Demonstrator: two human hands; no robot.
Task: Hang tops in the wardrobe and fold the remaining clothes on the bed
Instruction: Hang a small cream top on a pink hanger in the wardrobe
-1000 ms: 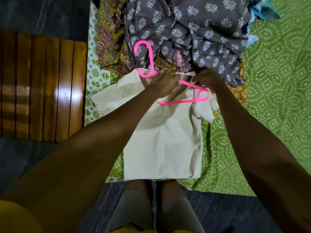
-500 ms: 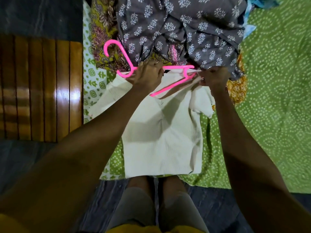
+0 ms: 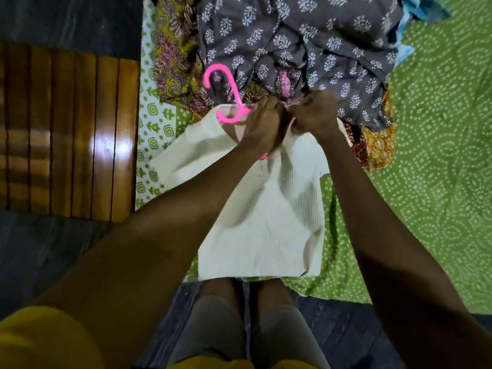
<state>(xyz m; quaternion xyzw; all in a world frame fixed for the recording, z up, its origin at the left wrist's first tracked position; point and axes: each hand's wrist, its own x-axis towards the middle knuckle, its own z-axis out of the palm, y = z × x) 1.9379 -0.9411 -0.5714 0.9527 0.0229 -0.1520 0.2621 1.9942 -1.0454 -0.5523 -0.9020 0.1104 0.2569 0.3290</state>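
Both hands, left hand (image 3: 262, 123) and right hand (image 3: 312, 117), grip the cream ribbed top's (image 3: 266, 209) neckline around the pink plastic hanger (image 3: 229, 102) at the green bedspread's (image 3: 439, 155) near edge, hanging not yet done (grey leaf-print garment (image 3: 306, 43) unfolded).

Pink hanger (image 3: 231, 102): body now mostly inside the cream top (image 3: 266, 209) (hook still out, upper left). Left hand (image 3: 262, 126) and right hand (image 3: 314, 115): closed together at the neckline, formerly apart.

Home bedroom
Green print bedsheet (image 3: 439, 129), heaped clothes (image 3: 292, 35), wooden bed frame (image 3: 80, 129), dark floor (image 3: 53, 249)
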